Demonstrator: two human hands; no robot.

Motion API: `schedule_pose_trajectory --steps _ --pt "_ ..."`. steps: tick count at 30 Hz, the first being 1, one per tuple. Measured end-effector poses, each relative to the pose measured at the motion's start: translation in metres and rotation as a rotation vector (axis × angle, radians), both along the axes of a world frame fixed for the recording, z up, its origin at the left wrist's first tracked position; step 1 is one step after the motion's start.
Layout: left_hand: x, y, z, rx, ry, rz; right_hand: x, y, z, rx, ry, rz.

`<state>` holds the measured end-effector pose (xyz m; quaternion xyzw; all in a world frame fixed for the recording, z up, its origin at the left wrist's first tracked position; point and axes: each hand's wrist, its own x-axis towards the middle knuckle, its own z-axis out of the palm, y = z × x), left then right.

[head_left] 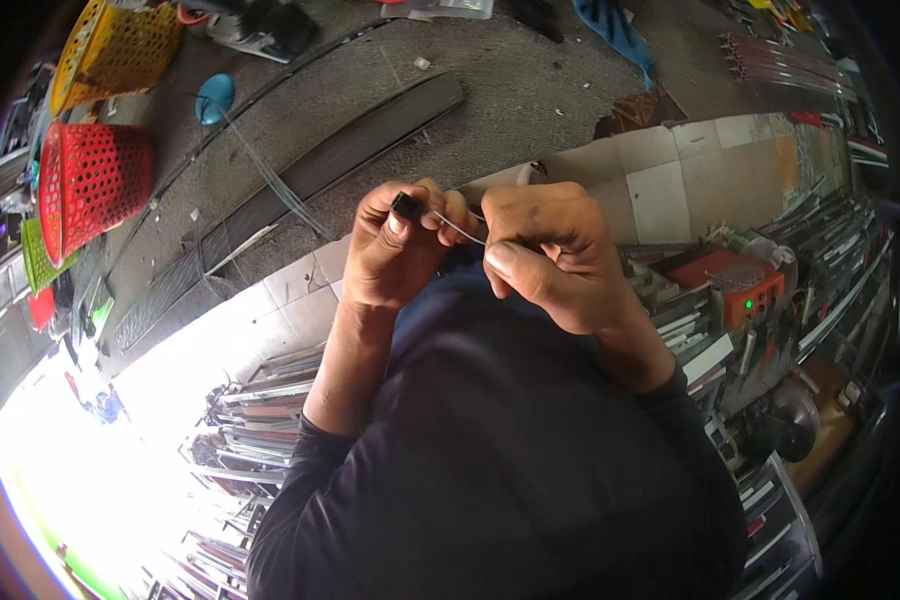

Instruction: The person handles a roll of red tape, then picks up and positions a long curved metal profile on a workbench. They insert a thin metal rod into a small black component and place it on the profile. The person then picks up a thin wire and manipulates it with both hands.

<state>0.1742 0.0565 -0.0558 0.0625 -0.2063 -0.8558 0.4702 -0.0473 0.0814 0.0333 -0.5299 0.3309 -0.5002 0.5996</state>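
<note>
My left hand [390, 255] is closed on a small black block-shaped piece [405, 207], held between thumb and fingers at chest height. A thin pale wire [458, 229] spans the short gap between my two hands. My right hand [555, 255] pinches the wire's other end between thumb and curled forefinger. The wire's left end passes by the fingers of my left hand; whether it joins the black piece I cannot tell. Both hands are close together in front of my dark shirt.
Red [95, 185] and yellow [120, 55] perforated baskets stand at the far left. A long dark profile [370, 140] lies on the grey floor ahead. Metal bars [270, 410] are stacked at left and right. An orange-red box with a green light [745, 290] stands to the right.
</note>
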Motion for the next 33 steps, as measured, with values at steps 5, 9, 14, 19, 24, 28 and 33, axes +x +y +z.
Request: schedule_pose_trajectory --steps 5,9,14,19,24,28,33 --pt "0.011 0.008 0.003 0.088 0.01 -0.003 0.014 -0.009 0.002 0.008 0.001 0.118" --pt "0.016 0.01 0.003 0.088 0.015 -0.007 0.025 -0.007 -0.007 0.013 0.003 0.071" --pt "0.018 0.007 0.001 0.019 -0.002 -0.027 0.027 -0.004 -0.011 0.088 -0.011 0.067" --pt "0.018 0.004 0.001 0.016 0.007 -0.05 0.03 -0.001 -0.011 0.091 -0.071 0.042" --pt "0.019 0.004 0.001 0.051 0.024 -0.083 0.03 -0.001 -0.01 0.083 -0.091 0.046" --pt "0.018 0.003 -0.001 0.059 0.046 -0.093 0.029 0.0 -0.011 0.049 -0.058 0.042" --pt "0.018 0.002 -0.003 0.038 0.029 -0.091 0.031 0.002 -0.013 0.064 -0.051 0.029"
